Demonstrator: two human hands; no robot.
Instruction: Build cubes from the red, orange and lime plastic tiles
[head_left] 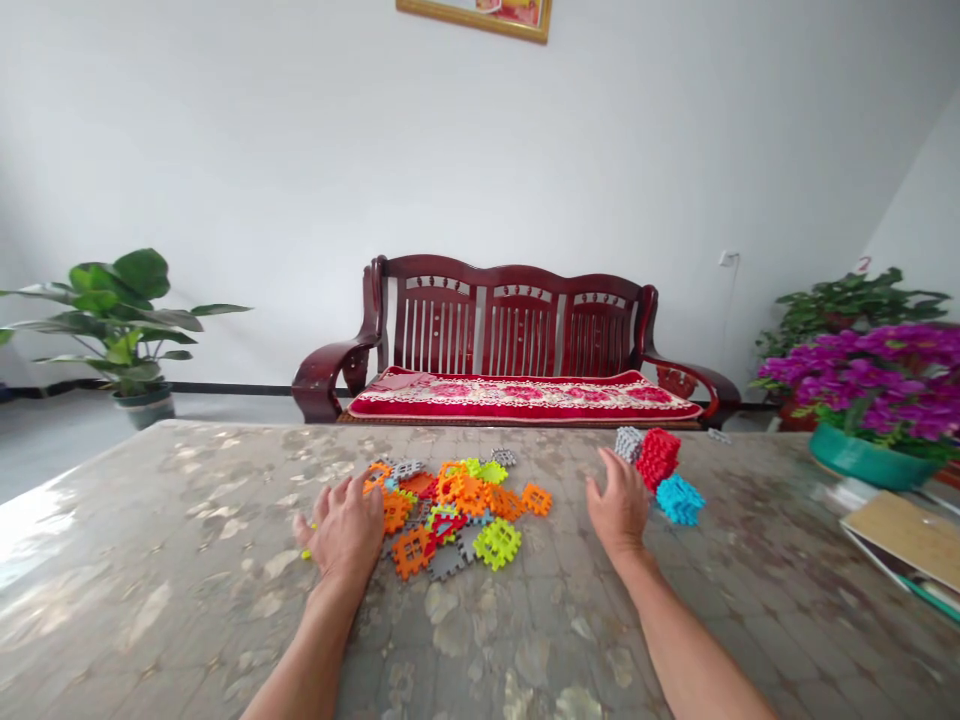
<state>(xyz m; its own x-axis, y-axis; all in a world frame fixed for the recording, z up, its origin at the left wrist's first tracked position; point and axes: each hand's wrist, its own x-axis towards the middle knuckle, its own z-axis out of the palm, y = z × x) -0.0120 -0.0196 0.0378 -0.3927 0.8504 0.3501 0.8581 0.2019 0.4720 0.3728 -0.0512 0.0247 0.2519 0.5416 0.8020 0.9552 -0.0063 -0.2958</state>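
Note:
A heap of flat plastic waffle tiles (pixel 457 505) in orange, green, grey and red lies on the marbled table (pixel 187 570). My left hand (pixel 346 530) rests palm down at the heap's left edge, fingers spread, touching the nearest orange tiles. A small yellow-green piece shows under its thumb side. My right hand (pixel 619 505) lies open to the right of the heap, fingers apart. Just beyond it stand three built cubes: grey (pixel 628 443), red (pixel 658 458) and cyan (pixel 680 499). Neither hand holds anything.
A dark red wooden bench (pixel 510 345) with a red cushion stands behind the table. A teal pot of purple flowers (pixel 870 400) and some books (pixel 911 545) sit at the table's right edge. A green potted plant (pixel 124 320) stands on the floor at left.

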